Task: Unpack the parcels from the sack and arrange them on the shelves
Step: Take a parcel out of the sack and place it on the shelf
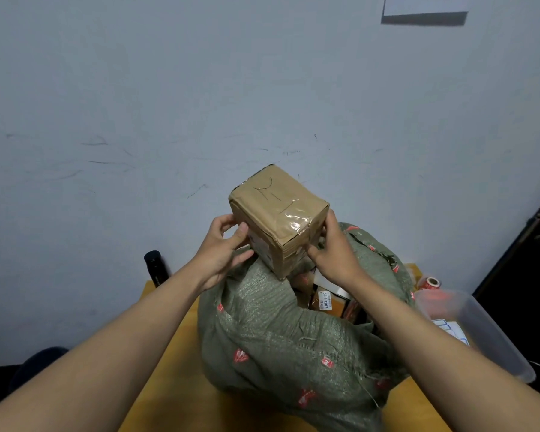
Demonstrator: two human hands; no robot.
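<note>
Box: taped brown box [278, 213], frame centre, raised over open green sack [287, 338] on bench [169, 353].
Hands: left [222, 247] and right [331, 247] clasping opposite sides.
Handling: likely stiff, light; slick tape, best held by side faces.

One camera sits on the person's head. It looks forward and down, close over the sack [293, 332] on the table [169, 353], facing a near wall [200, 88].
</note>
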